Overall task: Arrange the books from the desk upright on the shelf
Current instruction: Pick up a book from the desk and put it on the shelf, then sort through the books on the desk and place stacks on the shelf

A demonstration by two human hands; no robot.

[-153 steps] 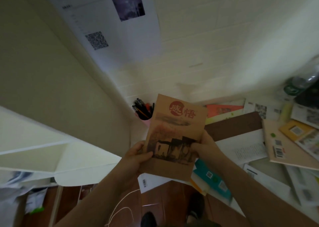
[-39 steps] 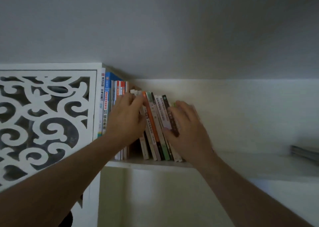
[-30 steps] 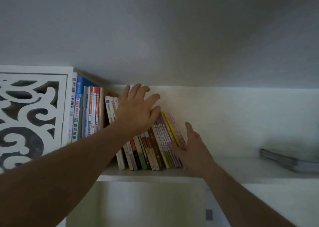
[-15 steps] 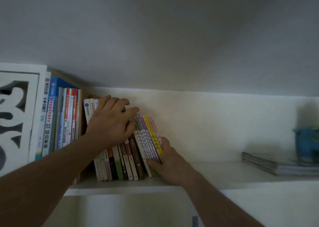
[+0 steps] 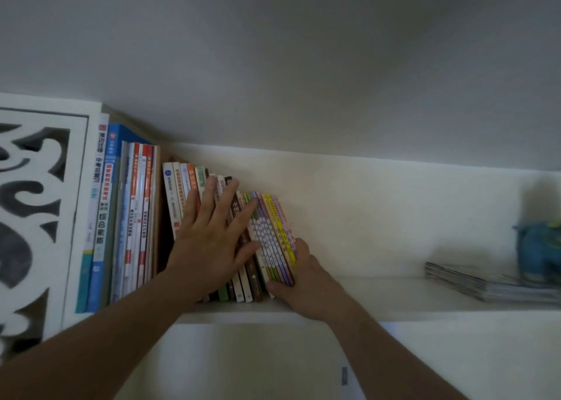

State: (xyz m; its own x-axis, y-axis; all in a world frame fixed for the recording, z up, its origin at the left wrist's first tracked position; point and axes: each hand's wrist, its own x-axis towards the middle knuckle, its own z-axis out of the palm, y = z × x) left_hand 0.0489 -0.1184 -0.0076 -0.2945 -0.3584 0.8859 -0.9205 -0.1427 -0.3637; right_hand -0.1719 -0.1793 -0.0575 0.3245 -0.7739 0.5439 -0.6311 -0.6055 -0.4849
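A row of books stands on the white shelf [image 5: 379,293]. Tall upright books [image 5: 121,217] fill the left end beside the cabinet. To their right, a group of smaller books [image 5: 267,235] leans to the right, with a dark gap between the two groups. My left hand [image 5: 212,241] lies flat with spread fingers on the spines of the leaning books. My right hand [image 5: 303,281] presses against the lower right side of the outermost yellow and pink book, its thumb under the spines at the shelf edge.
A white cabinet door with carved scrollwork [image 5: 33,217] borders the books on the left. Farther right on the shelf lies a flat stack of magazines [image 5: 485,284] with a blue plush toy [image 5: 537,247] behind it. The wall rises above.
Earlier both hands held a brown book over the desk. Over the last second the view shifted right; my left hand flattened and spread over the spines while my right hand stayed at the row's right end.
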